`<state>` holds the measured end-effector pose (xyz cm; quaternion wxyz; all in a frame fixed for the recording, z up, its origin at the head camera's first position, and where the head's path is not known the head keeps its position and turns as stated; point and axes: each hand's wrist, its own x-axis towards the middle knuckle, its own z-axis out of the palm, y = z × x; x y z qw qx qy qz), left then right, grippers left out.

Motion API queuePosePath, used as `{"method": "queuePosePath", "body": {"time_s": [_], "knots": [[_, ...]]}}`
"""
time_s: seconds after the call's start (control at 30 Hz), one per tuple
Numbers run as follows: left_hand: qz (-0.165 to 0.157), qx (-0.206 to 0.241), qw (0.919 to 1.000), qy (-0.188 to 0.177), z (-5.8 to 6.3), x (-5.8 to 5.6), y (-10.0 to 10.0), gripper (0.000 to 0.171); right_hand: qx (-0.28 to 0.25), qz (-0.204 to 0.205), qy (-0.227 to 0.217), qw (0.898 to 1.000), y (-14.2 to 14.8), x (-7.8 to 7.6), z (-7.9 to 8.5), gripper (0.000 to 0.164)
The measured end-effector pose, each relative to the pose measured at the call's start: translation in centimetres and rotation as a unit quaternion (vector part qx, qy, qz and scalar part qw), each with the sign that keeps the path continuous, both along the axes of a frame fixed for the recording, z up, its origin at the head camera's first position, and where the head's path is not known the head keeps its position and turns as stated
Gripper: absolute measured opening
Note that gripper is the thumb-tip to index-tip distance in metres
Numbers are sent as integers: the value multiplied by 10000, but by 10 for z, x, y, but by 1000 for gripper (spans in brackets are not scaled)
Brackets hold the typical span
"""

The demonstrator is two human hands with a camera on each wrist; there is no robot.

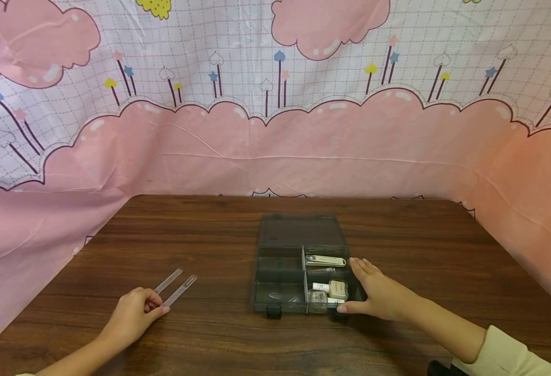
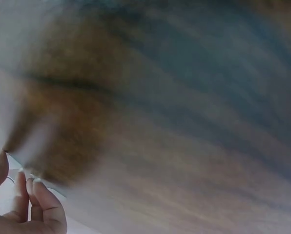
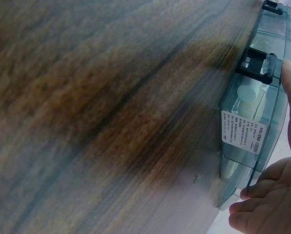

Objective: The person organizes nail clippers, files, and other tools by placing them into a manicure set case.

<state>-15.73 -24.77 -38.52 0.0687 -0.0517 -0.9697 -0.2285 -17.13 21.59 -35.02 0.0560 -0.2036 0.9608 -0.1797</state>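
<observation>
On the left of the table my left hand (image 1: 136,316) is at the near ends of two clear flat strips, a left strip (image 1: 168,281) and a right strip (image 1: 179,291). Its thumb and curled fingers pinch the right strip's end; the left strip's end is partly hidden behind the fingers. In the left wrist view this hand's fingers (image 2: 45,204) show only at the corner. My right hand (image 1: 380,295) holds the dark see-through case (image 1: 280,304) by its right side, thumb at the front corner. The case's lid (image 1: 301,231) lies back, raised.
In the case's right compartments are a nail clipper (image 1: 326,261) and small bottles, including a beige one (image 1: 338,289) and a glittery one (image 1: 317,300). Black latches (image 1: 273,312) jut from its front. A patterned cloth (image 1: 299,151) hangs behind the wooden table (image 1: 200,224).
</observation>
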Motion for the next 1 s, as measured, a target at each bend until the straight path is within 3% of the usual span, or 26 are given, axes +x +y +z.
{"method": "queuePosePath", "body": {"time_s": [0.4, 0.73, 1.0], "knots": [[42, -124, 9998, 176, 0, -1, 4, 12, 64, 96, 118, 9999, 0, 1, 0, 110], [-300, -252, 9957, 844, -1, -1, 3, 12, 40, 39, 102, 9999, 0, 0, 0, 111], [-643, -451, 9872, 1389, -3, -1, 4, 7, 50, 48, 92, 9999, 0, -1, -1, 111]]}}
